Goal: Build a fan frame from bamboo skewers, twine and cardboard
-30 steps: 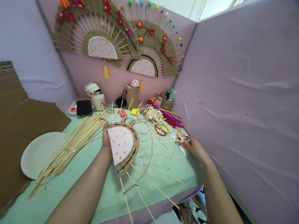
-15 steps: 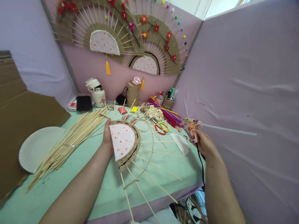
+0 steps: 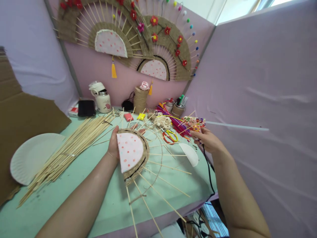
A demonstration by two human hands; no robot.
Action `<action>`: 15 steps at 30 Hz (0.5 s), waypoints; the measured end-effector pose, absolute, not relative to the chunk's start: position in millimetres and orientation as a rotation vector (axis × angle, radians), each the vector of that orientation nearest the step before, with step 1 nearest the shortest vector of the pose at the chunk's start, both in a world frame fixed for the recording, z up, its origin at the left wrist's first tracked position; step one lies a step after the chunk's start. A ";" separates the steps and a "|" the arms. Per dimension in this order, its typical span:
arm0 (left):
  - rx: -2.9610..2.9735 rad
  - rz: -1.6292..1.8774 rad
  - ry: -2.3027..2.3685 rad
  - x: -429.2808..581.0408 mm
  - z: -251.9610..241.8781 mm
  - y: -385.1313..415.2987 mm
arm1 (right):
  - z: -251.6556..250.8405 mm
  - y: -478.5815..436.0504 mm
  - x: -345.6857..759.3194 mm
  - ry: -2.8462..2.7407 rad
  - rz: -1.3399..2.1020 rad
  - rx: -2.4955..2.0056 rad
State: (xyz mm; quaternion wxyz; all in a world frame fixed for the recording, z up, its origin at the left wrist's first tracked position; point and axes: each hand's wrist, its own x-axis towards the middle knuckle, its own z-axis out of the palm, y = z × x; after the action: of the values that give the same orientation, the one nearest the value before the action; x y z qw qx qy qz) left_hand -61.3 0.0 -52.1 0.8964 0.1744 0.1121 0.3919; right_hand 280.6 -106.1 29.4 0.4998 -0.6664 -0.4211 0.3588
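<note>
My left hand grips the left edge of a half-made fan: a pink-dotted paper half-circle ringed with jute twine, with bamboo skewers fanning out over the green table. My right hand is closed around a glue gun with a colourful patterned body, held above the table to the right of the fan. A clear glue stick juts from its back towards the right. Its black cord hangs over the table edge.
A pile of bamboo skewers and a white paper plate lie at the left, beside cardboard. Scissors, a cut half plate, pipe cleaners and a twine spool crowd the back. Finished fans hang on the wall.
My right hand has picked the glue gun up off the table and brought it up and leftwards towards the fan. My left hand keeps holding the fan.
</note>
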 end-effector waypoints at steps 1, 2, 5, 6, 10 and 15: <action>0.358 0.804 0.233 -61.1 -52.2 0.2 | 34.9 -100.4 278.5 -1.098 0.838 -1.653; 0.356 0.800 0.232 -61.0 -52.4 0.4 | 40.8 -94.8 275.8 -1.183 0.816 -1.698; 0.367 0.794 0.234 -60.7 -53.5 1.0 | 59.9 -79.7 265.1 -1.417 0.788 -1.779; 0.370 0.788 0.239 -60.6 -54.1 1.2 | 66.2 -75.4 261.3 -1.484 0.780 -1.777; 0.360 0.756 0.253 -59.0 -56.5 1.9 | 88.5 -59.6 247.8 -1.806 0.700 -1.721; 0.383 0.728 0.215 -57.1 -59.4 3.6 | 104.0 -35.4 232.8 -2.224 0.678 -1.707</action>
State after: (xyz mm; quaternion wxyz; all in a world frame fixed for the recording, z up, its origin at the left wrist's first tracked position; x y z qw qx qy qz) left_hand -57.1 3.6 -59.4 0.9111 0.1857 0.1042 0.3530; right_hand 232.8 -35.4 104.0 0.1283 -0.5869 -0.7647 0.2331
